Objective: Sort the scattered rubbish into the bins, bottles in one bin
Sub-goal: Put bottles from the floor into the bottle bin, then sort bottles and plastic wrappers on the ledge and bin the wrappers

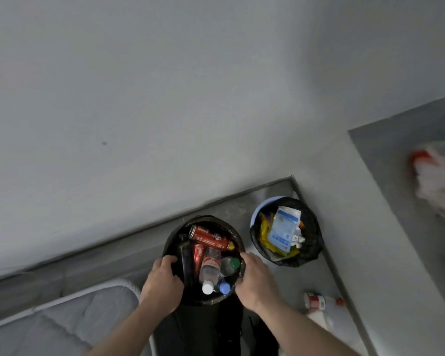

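Your left hand (162, 278) grips the left rim of the black bin (175, 235), which holds bottles (210, 272) and cans (208, 237); your right hand (256, 277) grips its right rim. Blue bin (257, 214), right: paper rubbish (284, 231).

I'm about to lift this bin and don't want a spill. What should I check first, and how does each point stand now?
1. Left hand grips the rim of the black bottle bin: ok.
2. Right hand grips the opposite rim: ok.
3. Red cans and clear plastic bottles sit below the rim: ok.
4. Blue bin with paper rubbish stands apart: ok.
5. White bottle with red cap on the floor, unsorted: not ok.
6. Bin's weight: cannot tell.
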The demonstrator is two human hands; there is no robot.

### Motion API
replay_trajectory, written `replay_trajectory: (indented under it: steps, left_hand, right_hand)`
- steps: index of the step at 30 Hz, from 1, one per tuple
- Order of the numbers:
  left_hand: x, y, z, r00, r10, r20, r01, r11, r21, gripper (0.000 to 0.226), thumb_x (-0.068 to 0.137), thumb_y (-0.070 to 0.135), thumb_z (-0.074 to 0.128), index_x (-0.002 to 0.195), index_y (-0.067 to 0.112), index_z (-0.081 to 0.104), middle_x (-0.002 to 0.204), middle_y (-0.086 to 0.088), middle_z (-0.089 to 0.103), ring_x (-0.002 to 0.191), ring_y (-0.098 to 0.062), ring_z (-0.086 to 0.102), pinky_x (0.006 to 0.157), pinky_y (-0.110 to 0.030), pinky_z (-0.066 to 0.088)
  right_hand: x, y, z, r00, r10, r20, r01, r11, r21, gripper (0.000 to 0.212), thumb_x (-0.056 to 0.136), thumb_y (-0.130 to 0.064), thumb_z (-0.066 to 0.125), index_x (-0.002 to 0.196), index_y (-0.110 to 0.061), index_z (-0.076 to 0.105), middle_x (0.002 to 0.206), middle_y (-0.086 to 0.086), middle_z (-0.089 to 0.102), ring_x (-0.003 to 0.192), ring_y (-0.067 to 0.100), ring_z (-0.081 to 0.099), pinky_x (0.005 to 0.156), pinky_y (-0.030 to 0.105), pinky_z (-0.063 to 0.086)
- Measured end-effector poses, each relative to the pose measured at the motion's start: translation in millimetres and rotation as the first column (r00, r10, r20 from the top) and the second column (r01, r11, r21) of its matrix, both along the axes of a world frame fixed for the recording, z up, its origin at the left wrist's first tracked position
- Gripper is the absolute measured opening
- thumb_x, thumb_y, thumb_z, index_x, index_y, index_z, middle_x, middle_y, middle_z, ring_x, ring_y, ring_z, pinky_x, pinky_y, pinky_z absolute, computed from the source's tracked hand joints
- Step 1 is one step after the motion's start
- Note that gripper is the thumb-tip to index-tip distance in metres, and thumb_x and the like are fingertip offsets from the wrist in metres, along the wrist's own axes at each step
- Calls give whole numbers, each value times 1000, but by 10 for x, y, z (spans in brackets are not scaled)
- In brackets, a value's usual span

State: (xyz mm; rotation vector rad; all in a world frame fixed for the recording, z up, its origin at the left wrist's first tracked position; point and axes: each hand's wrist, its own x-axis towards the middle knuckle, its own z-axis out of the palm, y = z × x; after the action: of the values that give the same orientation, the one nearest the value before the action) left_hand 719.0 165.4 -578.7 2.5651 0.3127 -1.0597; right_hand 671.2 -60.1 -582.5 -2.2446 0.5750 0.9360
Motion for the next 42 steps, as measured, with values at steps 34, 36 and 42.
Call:
replay_trajectory:
  steps: [34, 36, 42]
  left_hand:
    - [-3313, -2368, 4049, 373, -871, 320, 865, 451, 220, 77, 93, 58, 43, 160, 33, 15, 168, -4, -13, 155, -30, -9, 125, -52, 2]
    - [-3718, -2514, 4108, 356, -881, 312, 879, 428, 208, 76, 94, 59, 44, 160, 35, 13, 168, -3, -16, 155, -30, -12, 124, -52, 0]
    - [-4461, -2791, 4305, 296, -900, 320, 907, 370, 200, 75, 96, 58, 43, 160, 35, 11, 167, -2, -21, 153, -28, -19, 124, -52, -6]
  right_hand:
    - [-5633, -1915, 4071, 964, -242, 113, 267, 877, -400, 73, 94, -25, 48, 159, -26, 15, 169, 2, -10, 155, 33, -4, 123, 55, 12]
    - [-6011, -1988, 4118, 964, -253, 84, 265, 876, -403, 74, 94, -23, 47, 160, -24, 14, 168, 3, -12, 155, 34, -5, 123, 56, 11]
    - [-6574, -2248, 4188, 943, -318, 99, 331, 855, -399, 78, 91, -21, 51, 160, -23, 14, 168, 3, -15, 154, 35, -8, 124, 55, 7]
